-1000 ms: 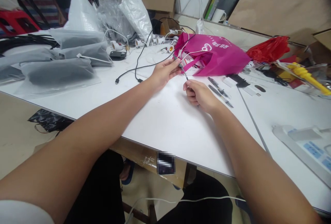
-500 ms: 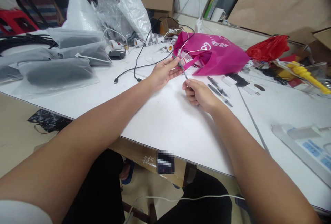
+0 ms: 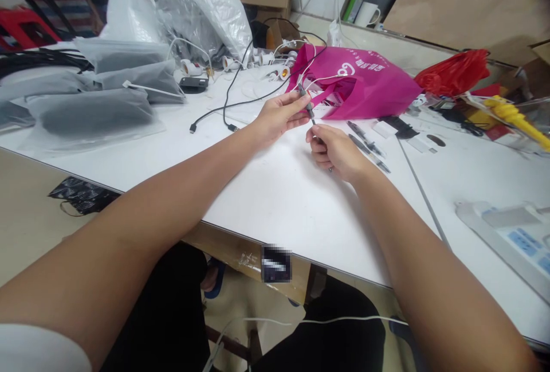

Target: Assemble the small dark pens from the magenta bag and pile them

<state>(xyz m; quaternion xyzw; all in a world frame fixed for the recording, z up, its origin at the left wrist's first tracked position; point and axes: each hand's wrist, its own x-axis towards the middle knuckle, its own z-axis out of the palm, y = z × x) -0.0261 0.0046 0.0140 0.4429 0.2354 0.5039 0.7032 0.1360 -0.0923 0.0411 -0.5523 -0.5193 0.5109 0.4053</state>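
In front of the pink bag, both of my hands meet at a slim, dark grey pen (image 3: 309,109). My left hand (image 3: 280,115) pinches its thicker upper part between thumb and fingers. My right hand (image 3: 333,148) is curled around its thin lower part, and a small dark end shows under the fingers. The fingers cover much of the pen, so I cannot tell whether it is one piece or two. Right of my right hand, several dark pens (image 3: 368,145) lie on the white table (image 3: 275,188).
The pink bag (image 3: 378,82) lies open toward my hands. Black cables (image 3: 215,115) trail on the left, near frosted pouches (image 3: 90,114) with dark contents. White lamp sockets (image 3: 230,63) stand behind. At the right are a red plastic bag (image 3: 455,74) and a white power strip (image 3: 507,234).
The view has tilted slightly. My hands have come closer together along the pen, and less of its thin part shows between them.
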